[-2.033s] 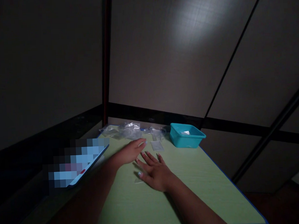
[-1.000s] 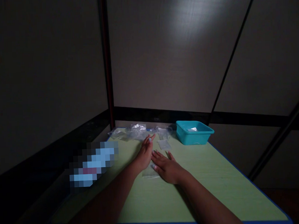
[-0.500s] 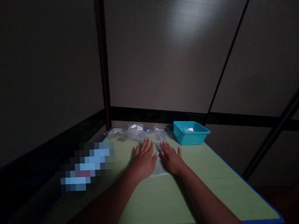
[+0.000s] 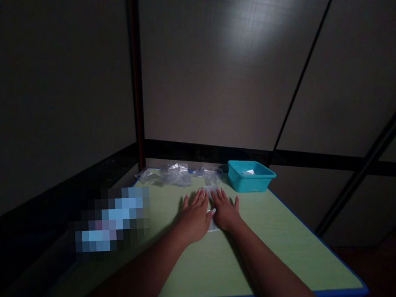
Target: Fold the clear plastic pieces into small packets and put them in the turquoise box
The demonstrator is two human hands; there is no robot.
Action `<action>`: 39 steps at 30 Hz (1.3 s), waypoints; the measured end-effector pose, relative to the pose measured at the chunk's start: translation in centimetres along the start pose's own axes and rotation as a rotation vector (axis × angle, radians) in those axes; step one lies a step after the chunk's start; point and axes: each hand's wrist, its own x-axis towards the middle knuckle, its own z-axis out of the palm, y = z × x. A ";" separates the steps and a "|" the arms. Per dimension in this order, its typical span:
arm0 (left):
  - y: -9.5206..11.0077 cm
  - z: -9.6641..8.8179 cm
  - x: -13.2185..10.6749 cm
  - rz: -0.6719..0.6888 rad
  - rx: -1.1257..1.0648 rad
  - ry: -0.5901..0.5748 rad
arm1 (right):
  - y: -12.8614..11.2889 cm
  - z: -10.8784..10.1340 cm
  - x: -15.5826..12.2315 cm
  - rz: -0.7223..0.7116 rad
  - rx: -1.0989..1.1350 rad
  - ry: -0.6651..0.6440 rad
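Looming over everything, the wall (image 4: pixel 208 86) is standing dark behind the green counter (image 4: pixel 288 258), and the dim light is making see-through edges easy to miss. Over on the left, a blurred bright patch (image 4: pixel 122 208) is sitting near the counter's side, well apart from the action. Far right, the blue tub (image 4: pixel 252 183) is resting near the edge, a pale scrap (image 4: pixel 249 172) showing inside; a stray elbow knock would be risking a tumble. Along the back, crumpled plastic (image 4: pixel 177 174) is lying loose, so light that a draught or a brushing sleeve could be shifting it.

Now the hands! The left hand (image 4: pixel 195 216) and right hand (image 4: pixel 225 211) are lying palms down, side by side, fingers extended and released, clenching nothing; how hard they are pressing, I'm not able to tell. Mostly hidden beneath and between them, the clear sheet (image 4: pixel 213 226) is lying flat on the counter. Uneven pressure could be creasing it, and damp skin could be clinging and dragging it askew. Just ahead, the fingertips are crowding a small slip (image 4: pixel 211 191); overreaching could be nudging that too.
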 end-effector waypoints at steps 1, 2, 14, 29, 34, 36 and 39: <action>0.5 0.0 0.0 0.050 -0.025 -0.008 | 0.0 0.1 0.1 0.002 -0.008 -0.006; 1.0 0.0 0.0 0.098 -0.049 -0.018 | 0.0 0.2 0.2 0.010 -0.016 -0.021; 1.9 0.6 -0.3 0.144 -0.254 -0.184 | 0.2 0.6 0.7 0.100 -0.031 -0.072; 1.6 0.9 -0.8 -0.054 -0.127 -0.144 | 0.0 0.3 0.4 0.077 -0.013 -0.086; 1.9 0.4 -1.2 -0.083 -0.081 -0.090 | 0.1 0.5 0.5 0.071 0.006 -0.061; 2.0 0.2 -1.2 -0.072 -0.063 -0.032 | 0.1 0.6 0.4 0.052 0.001 -0.051; 1.7 0.2 -0.8 -0.056 -0.061 -0.004 | 0.2 0.6 0.3 0.037 -0.002 -0.051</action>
